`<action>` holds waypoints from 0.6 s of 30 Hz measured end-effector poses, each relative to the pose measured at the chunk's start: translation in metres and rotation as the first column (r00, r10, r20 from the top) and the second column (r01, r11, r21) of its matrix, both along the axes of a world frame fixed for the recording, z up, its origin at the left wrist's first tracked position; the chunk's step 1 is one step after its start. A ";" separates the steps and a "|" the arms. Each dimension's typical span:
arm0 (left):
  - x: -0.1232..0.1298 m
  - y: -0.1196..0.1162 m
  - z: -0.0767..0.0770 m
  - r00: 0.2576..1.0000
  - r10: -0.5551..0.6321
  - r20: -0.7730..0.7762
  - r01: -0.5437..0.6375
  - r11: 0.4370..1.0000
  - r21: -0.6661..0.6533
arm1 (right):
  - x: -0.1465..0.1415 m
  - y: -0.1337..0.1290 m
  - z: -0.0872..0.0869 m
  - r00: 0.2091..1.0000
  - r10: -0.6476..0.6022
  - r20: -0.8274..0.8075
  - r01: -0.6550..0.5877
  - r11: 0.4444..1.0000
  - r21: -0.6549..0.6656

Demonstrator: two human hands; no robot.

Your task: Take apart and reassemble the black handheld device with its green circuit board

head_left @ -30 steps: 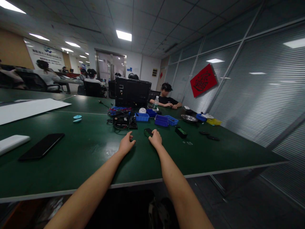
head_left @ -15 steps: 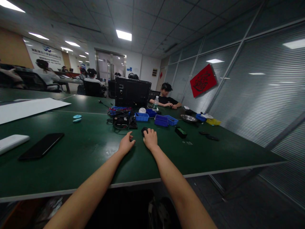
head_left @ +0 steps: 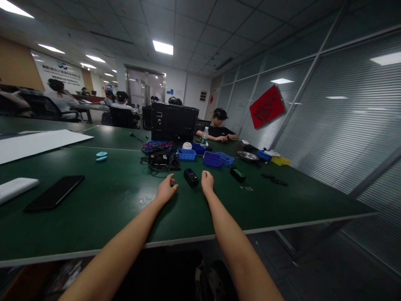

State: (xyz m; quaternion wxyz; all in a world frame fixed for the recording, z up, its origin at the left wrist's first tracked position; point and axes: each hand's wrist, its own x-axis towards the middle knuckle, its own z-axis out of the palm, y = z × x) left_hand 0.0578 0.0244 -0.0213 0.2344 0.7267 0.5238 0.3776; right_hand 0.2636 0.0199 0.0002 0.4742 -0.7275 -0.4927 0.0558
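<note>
- Black handheld device [head_left: 191,177]: one, lying on the bench [head_left: 125,223] between the two hands; block-shaped, dark casing with a paler patch towards its near end, markings too small to read. Long axis slants from far left to near right.
- Right hand [head_left: 207,181]: the nearer of the pair, just beside the device, which lies to its left; fingers curled inward, apart from the casing. Whether they close fully, or on anything, cannot be told.
- Left hand [head_left: 166,189]: near, device to its right; thumb and fingers spread apart, nothing gripped.
- Bench: smooth, dark green, faintly glossy top with pale edging.
- Black block with green face [head_left: 237,174]: oblong, to the right of the right hand.
- Blue tray [head_left: 186,156]: shallow, rectangular, seemingly plastic, beyond the device.
- Metal dish [head_left: 248,156]: rounded, shiny, farther right.
</note>
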 end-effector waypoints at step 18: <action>0.003 -0.003 0.004 0.999 0.030 -0.037 -0.027 0.997 0.078 | -0.044 -0.004 -0.009 0.758 0.584 -0.291 -0.611 0.792 -0.002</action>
